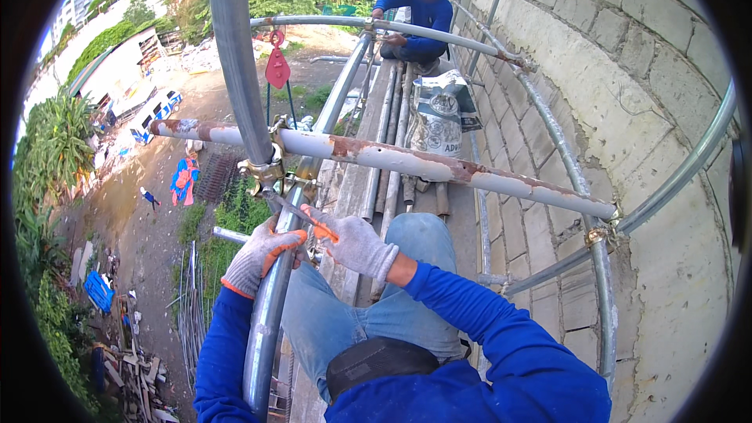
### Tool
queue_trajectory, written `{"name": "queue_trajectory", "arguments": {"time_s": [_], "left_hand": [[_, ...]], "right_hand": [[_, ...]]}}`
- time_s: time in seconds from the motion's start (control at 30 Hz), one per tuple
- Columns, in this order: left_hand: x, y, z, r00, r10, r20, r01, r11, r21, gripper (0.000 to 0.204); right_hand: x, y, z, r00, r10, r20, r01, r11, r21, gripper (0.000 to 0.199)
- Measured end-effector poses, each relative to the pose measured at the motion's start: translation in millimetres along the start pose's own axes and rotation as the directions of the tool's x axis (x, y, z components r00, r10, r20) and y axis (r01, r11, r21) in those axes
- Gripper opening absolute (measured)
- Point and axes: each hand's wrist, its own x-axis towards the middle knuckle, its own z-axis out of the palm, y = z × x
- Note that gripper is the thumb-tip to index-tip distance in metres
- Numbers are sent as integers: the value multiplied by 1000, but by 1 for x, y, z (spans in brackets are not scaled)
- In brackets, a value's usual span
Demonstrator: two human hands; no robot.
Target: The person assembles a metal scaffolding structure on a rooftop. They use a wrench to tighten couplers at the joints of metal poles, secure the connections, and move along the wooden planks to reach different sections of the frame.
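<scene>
— Where are the hands?
— Both gloved. The left hand (260,257) wraps the near scaffold rail (270,305); the right hand (351,241) grips a thin wrench (283,205).
— And the wrench?
— Its far end reaches the clamp (262,172), where the rusty white crossbar (407,163) meets the upright pole (235,55).

Above hands: rusty crossbar (407,163) and clamp (262,172) blocking | Left: open air | Right: block wall (627,70) closing in | Ahead: sack (439,117) occupying planks (368,149)

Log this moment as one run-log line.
left hand: grips rail pipe | right hand: holds wrench at clamp | co-worker: seated ahead
</scene>
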Motion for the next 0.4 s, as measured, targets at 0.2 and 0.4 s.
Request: {"name": "queue_trajectory", "arguments": {"time_s": [0.2, 0.4], "left_hand": [[-2, 2, 2, 1000, 11, 11, -12, 1000, 16, 60], [-2, 0, 0, 1000, 18, 19, -19, 999, 35, 63]], "right_hand": [[2, 3, 1, 1000, -25, -3, 25, 1000, -16, 74], [2, 4, 4, 996, 46, 71, -49, 998, 50, 77]]}}
